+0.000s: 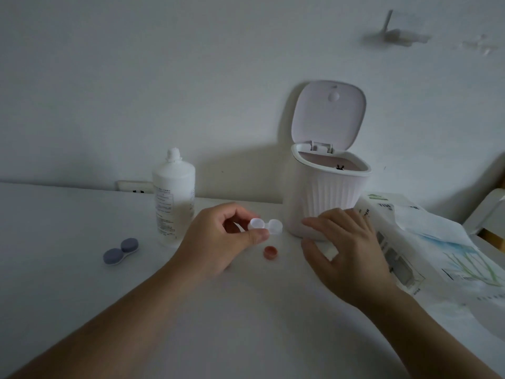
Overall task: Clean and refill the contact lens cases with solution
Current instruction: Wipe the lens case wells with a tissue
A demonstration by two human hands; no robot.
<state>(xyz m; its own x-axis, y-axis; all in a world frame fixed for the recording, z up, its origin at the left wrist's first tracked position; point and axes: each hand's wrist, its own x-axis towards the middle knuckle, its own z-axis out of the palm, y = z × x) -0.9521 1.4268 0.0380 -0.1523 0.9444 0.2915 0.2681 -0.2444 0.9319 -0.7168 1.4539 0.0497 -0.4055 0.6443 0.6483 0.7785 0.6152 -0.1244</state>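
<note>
My left hand pinches a clear, open contact lens case between thumb and fingers, just above the white table. A small orange-red cap lies on the table right below the case. My right hand hovers to the right with spread, relaxed fingers and holds nothing that I can see. A second lens case with two grey-blue caps rests at the left. The solution bottle stands uncapped behind my left hand.
A small white ribbed bin with its lid flipped up stands against the wall. A tissue pack with a sheet pulled out lies at the right. A wall socket sits behind the bottle. The white table spreads in front.
</note>
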